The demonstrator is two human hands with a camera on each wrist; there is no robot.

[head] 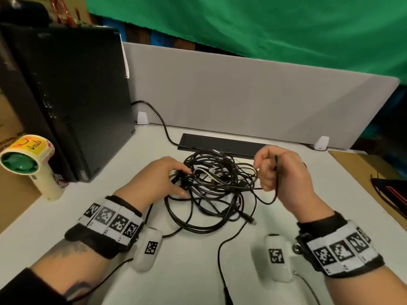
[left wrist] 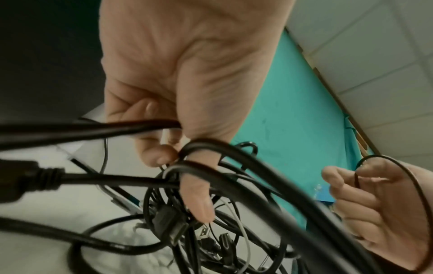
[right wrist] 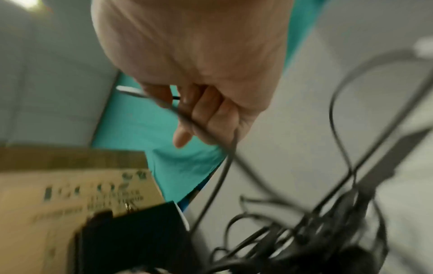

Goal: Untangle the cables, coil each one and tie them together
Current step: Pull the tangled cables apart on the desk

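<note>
the word "smile" stands on the yellow label [head: 33, 144] of the small handheld fan [head: 28, 164].

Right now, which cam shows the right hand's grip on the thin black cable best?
Head view: the right hand is a raised fist around the thin black cable, which trails down to the tangle. The right wrist view shows the curled fingers but blurred. The left wrist view catches it at the frame edge.

White desk [head: 191, 271]: cable tangle [head: 217, 190], PC tower [head: 66, 95], handheld fan [head: 33, 164].
</note>
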